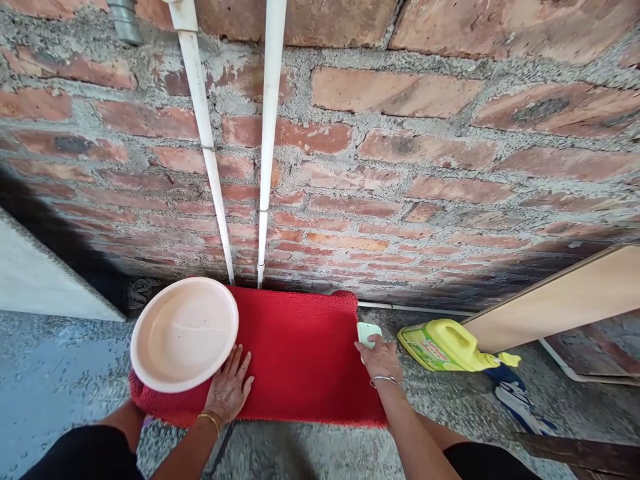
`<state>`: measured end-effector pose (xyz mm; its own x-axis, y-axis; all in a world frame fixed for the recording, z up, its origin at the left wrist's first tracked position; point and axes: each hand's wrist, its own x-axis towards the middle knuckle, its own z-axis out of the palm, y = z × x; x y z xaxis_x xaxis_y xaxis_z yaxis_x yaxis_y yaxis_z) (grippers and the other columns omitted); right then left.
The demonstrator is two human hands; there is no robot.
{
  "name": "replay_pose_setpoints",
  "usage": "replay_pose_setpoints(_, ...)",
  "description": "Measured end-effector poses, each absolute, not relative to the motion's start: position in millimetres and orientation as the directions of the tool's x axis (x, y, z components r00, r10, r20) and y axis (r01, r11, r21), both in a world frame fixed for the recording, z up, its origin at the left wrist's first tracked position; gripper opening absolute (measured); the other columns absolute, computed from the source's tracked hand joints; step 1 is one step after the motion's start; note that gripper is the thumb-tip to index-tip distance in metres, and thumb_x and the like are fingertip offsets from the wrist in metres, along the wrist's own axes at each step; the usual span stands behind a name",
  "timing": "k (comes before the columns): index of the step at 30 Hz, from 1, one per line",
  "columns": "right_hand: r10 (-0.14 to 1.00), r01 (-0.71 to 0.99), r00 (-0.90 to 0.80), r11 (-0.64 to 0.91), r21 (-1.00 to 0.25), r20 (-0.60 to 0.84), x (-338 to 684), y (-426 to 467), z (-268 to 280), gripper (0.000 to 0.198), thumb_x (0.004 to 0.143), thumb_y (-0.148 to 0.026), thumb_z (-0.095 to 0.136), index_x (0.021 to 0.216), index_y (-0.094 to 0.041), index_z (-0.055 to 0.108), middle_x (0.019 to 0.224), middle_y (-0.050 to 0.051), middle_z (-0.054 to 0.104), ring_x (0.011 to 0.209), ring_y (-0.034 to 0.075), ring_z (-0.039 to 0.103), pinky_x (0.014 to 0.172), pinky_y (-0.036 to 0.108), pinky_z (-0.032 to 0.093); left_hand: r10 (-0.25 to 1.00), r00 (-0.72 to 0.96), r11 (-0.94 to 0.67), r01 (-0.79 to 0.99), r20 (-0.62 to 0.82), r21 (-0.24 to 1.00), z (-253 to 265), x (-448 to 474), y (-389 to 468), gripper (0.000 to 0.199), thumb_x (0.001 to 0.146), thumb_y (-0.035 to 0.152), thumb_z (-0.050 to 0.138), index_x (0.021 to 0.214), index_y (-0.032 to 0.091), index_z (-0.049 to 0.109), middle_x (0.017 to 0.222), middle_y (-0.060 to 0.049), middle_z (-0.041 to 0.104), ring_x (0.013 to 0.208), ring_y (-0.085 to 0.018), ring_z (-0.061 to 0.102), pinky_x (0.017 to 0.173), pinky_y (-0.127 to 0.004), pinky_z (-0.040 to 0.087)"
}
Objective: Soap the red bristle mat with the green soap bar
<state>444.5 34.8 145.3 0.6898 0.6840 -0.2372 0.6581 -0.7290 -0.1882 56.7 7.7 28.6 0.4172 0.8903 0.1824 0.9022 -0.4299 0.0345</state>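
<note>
A red plush mat (305, 360) is spread out low in front of me, against the foot of the wall. On its left end rests a pale pink round basin (195, 330), with a few specks inside and no visible contents. My left hand (229, 385) lies palm down on the mat, fingers stretched out beside the basin's rim. At the mat's right edge, my right hand (383, 363) is closed around a pale green flat object (369, 333); its underside and much of its body are hidden by the fingers, so its kind is unclear.
A yellow detergent jug (445, 343) lies on its side to the right, near a blue-and-white cloth item (517, 400). A tan board (555, 300) leans at the right and a pale panel (45, 273) stands at the left. White pipes (270, 127) run down the brick wall (380, 187).
</note>
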Motion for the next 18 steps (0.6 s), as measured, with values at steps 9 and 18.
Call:
replay_pose_setpoints(9, 0.937, 0.885, 0.172, -0.283, -0.369, -0.304, 243, 62, 132, 0.030, 0.077, -0.039, 0.064, 0.104, -0.028, 0.062, 0.108, 0.004, 0.056, 0.094, 0.020, 0.059, 0.083, 0.031, 0.043, 0.887, 0.427, -0.441, 0.896, 0.177, 0.049, 34, 56, 8, 0.053, 0.092, 0.039, 0.039, 0.142, 0.024, 0.044, 0.149, -0.009, 0.042, 0.138, -0.028, 0.036, 0.110, -0.045, 0.034)
replay_pose_setpoints(18, 0.908, 0.894, 0.309, -0.379, -0.239, -0.281, 323, 44, 125, 0.028, 0.079, -0.039, 0.061, 0.105, -0.028, 0.062, 0.106, 0.004, 0.055, 0.090, 0.018, 0.058, 0.082, 0.029, 0.042, 0.894, 0.414, -0.429, 0.901, 0.173, 0.063, 32, 57, 8, 0.051, 0.092, 0.038, 0.040, 0.140, 0.023, 0.046, 0.148, -0.011, 0.043, 0.137, -0.029, 0.037, 0.110, -0.047, 0.033)
